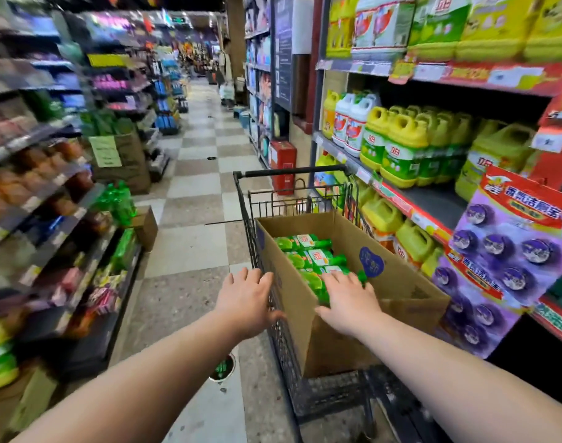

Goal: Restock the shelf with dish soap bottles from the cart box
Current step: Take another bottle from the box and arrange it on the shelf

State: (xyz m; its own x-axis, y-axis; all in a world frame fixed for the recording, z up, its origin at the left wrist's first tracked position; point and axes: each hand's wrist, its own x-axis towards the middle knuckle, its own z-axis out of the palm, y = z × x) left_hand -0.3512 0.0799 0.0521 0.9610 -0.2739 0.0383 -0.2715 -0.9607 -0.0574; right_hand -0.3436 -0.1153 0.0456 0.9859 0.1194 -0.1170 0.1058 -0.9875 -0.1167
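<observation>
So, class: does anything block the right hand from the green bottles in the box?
Nothing visible does. The cardboard box is open at the top, and the right hand already reaches in over the green bottles. The left hand is outside, at the box's near corner.

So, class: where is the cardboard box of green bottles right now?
In the head view, the cardboard box sits in the black shopping cart, right of centre, beside the right-hand shelf, under the right hand.

Supermarket aisle, cleaning-goods section.
Stocked shelves with price strips run down both sides of the frame, yellow detergent jugs at the right; a checkered tile floor recedes up the centre, and a wire shopping cart stands at centre right.
</observation>
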